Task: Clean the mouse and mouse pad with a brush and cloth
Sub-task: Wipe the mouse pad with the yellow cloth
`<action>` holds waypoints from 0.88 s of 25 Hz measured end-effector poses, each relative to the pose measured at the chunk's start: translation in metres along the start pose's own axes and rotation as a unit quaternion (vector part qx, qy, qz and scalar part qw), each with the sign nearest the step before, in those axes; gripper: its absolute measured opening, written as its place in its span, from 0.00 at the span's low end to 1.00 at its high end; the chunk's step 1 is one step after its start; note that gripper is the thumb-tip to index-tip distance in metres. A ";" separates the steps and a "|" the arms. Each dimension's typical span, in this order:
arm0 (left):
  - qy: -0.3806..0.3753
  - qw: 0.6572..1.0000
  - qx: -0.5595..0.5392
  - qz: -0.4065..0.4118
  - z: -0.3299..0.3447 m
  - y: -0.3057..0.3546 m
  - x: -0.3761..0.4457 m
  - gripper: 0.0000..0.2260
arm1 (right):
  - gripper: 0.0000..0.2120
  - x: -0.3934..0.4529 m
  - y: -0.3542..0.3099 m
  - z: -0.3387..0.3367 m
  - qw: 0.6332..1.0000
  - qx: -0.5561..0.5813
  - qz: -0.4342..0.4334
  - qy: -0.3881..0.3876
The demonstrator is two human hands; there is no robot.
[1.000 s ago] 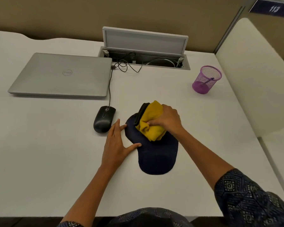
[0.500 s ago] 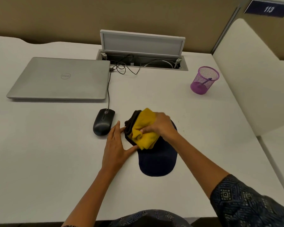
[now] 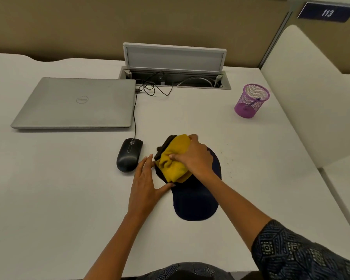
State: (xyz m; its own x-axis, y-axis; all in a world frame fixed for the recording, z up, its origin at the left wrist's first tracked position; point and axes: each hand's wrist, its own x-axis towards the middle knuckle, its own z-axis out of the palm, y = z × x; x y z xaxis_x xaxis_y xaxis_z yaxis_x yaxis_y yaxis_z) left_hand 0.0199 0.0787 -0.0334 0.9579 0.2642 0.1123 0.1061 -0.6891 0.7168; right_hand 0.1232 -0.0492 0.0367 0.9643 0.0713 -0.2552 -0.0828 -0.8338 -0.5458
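A dark navy mouse pad lies on the white desk in front of me. My right hand grips a bunched yellow cloth with a dark edge and presses it on the pad's far left part. My left hand lies flat on the desk, its straight fingers and thumb touching the pad's left edge. A black wired mouse sits just left of the pad, beyond my left fingertips. A purple brush handle shows inside the mesh cup.
A closed silver laptop lies at the back left, the mouse cable running along its right side. An open cable hatch sits at the back centre. A purple mesh cup stands back right. A white partition bounds the right.
My right hand has slid the yellow cloth a little leftwards over the pad's far end. My left hand stays against the pad's left edge.
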 end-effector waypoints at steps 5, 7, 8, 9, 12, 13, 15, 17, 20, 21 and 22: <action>0.004 1.000 -0.004 0.011 0.000 0.000 0.002 0.44 | 0.30 -0.012 0.038 -0.020 0.969 -0.090 -0.224 0.060; 0.006 1.000 -0.006 0.009 0.000 0.000 0.001 0.44 | 0.32 -0.017 0.053 -0.025 0.915 -0.231 -0.329 -0.013; 0.008 1.000 -0.006 0.010 0.000 0.000 0.001 0.43 | 0.36 -0.015 0.060 -0.027 0.878 -0.318 -0.358 -0.027; 0.009 1.000 -0.004 0.014 0.000 0.000 0.001 0.42 | 0.41 -0.011 0.063 -0.029 0.839 -0.391 -0.377 -0.030; 0.011 1.000 -0.001 0.027 0.000 0.000 0.000 0.39 | 0.46 0.004 0.059 -0.030 0.792 -0.465 -0.391 -0.060; 0.012 1.000 -0.001 0.027 0.000 0.000 0.001 0.39 | 0.42 0.008 0.055 -0.029 0.790 -0.464 -0.395 -0.066; 0.010 1.000 0.001 0.023 0.000 0.000 0.001 0.39 | 0.34 0.012 0.054 -0.030 0.774 -0.479 -0.409 -0.064; 0.009 1.000 0.006 0.020 0.000 0.000 0.001 0.40 | 0.30 0.013 0.066 -0.039 0.746 -0.504 -0.430 -0.066; 0.005 1.000 0.004 0.017 0.000 0.001 0.000 0.41 | 0.30 0.012 0.089 -0.075 0.722 -0.515 -0.454 -0.087; 0.005 1.000 0.003 0.015 0.000 0.001 0.001 0.41 | 0.30 0.015 0.091 -0.089 0.723 -0.521 -0.445 -0.092; 0.004 1.000 0.003 0.013 0.000 0.001 0.001 0.41 | 0.30 0.019 0.088 -0.098 0.733 -0.523 -0.426 -0.087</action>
State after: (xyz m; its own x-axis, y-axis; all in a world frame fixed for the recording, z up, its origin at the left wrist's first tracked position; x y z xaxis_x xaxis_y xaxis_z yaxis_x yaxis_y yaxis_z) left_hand 0.0211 0.0782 -0.0330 0.9583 0.2513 0.1362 0.0829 -0.7003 0.7090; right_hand 0.1590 -0.1750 0.0622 0.4991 0.8033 -0.3250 0.8571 -0.4024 0.3215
